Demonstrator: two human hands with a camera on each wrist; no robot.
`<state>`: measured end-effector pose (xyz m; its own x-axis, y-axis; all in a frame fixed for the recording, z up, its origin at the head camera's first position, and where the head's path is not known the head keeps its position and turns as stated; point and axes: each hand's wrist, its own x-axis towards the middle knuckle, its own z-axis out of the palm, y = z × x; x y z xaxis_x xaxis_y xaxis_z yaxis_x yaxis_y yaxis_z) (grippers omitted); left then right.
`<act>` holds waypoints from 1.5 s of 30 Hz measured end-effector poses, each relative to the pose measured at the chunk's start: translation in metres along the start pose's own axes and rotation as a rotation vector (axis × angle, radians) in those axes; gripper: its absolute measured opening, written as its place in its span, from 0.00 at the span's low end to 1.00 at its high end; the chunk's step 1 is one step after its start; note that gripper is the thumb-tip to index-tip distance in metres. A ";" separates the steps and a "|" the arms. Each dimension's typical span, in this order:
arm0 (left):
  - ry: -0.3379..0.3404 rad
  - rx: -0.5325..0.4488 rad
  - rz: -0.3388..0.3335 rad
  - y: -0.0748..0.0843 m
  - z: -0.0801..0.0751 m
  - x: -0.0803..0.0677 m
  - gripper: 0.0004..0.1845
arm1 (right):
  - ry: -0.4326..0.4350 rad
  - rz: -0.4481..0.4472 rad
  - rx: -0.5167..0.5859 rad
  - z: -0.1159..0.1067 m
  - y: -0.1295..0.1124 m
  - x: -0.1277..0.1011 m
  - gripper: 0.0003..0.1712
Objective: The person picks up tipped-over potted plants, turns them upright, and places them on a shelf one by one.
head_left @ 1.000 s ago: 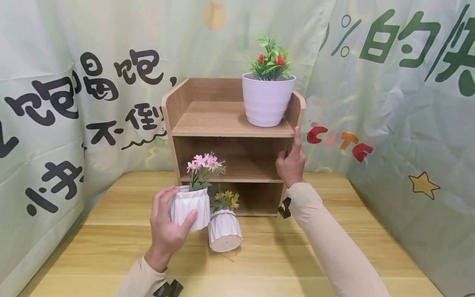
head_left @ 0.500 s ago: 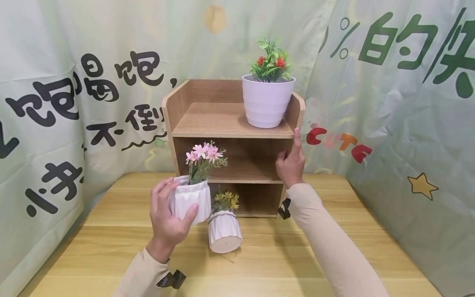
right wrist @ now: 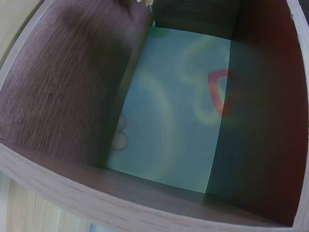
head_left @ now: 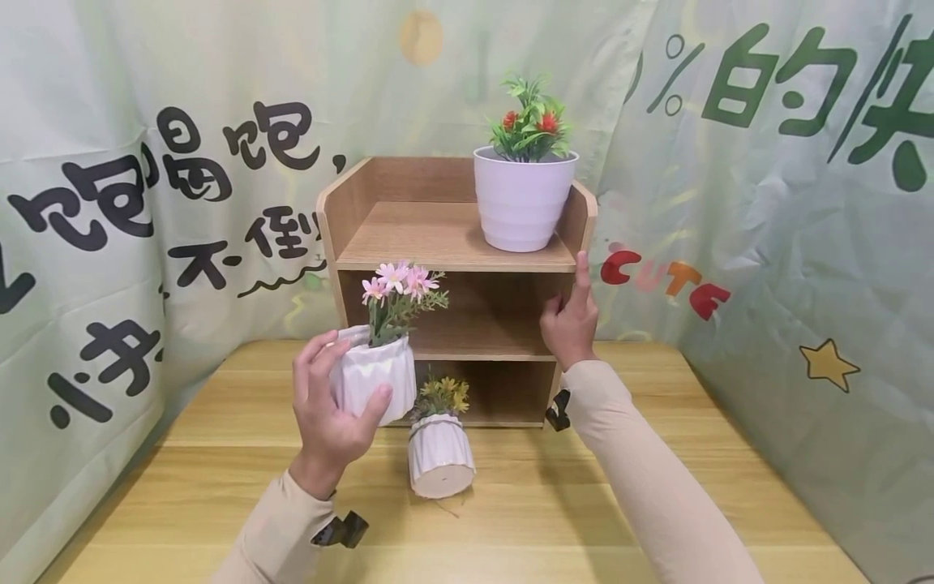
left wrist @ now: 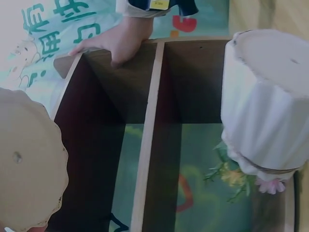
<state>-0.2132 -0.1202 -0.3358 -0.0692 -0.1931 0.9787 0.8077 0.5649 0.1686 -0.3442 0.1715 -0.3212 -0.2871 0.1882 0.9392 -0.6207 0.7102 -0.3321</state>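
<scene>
My left hand [head_left: 349, 375] grips a white ribbed pot of pink flowers [head_left: 374, 367] and holds it above the table in front of the left side of the wooden shelf unit [head_left: 445, 243]. The left wrist view shows that pot's round base [left wrist: 26, 166]. A second white ribbed pot with yellow flowers [head_left: 440, 456] [left wrist: 265, 116] stands on the table just right of it. My right hand [head_left: 571, 294] [left wrist: 116, 41] holds the front edge of the shelf's right side panel, index finger pointing up. The right wrist view shows only the shelf's bare inside [right wrist: 72, 96].
A lavender pot with red flowers [head_left: 522, 199] stands on the right of the top shelf. The shelf has no back, so the green printed cloth [head_left: 766, 203] [right wrist: 174, 121] shows through it. The cloth surrounds the wooden table [head_left: 642, 503] on three sides.
My left hand has raised the pink-flower pot, from beside the yellow-flower pot to about the height of the middle shelf. The right hand has stayed on the side panel.
</scene>
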 end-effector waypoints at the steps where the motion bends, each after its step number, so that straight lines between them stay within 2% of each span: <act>1: 0.007 -0.001 0.004 0.000 0.001 0.002 0.34 | 0.000 -0.002 0.000 0.000 0.000 0.000 0.43; 16: 0.061 -0.030 0.038 0.001 0.019 0.028 0.33 | -0.004 -0.018 -0.004 0.000 0.002 -0.001 0.43; 25: 0.069 -0.049 0.044 0.003 0.031 0.045 0.32 | 0.005 -0.025 -0.006 -0.001 0.003 0.001 0.46; 37: 0.129 -0.059 0.079 0.002 0.044 0.062 0.31 | 0.018 -0.054 -0.001 -0.001 0.004 0.002 0.44; 45: 0.134 -0.061 0.067 0.002 0.051 0.073 0.30 | 0.009 -0.036 -0.008 -0.001 0.001 0.001 0.43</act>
<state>-0.2465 -0.0927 -0.2583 0.0611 -0.2643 0.9625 0.8422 0.5313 0.0924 -0.3443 0.1734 -0.3203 -0.2586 0.1686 0.9511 -0.6244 0.7221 -0.2978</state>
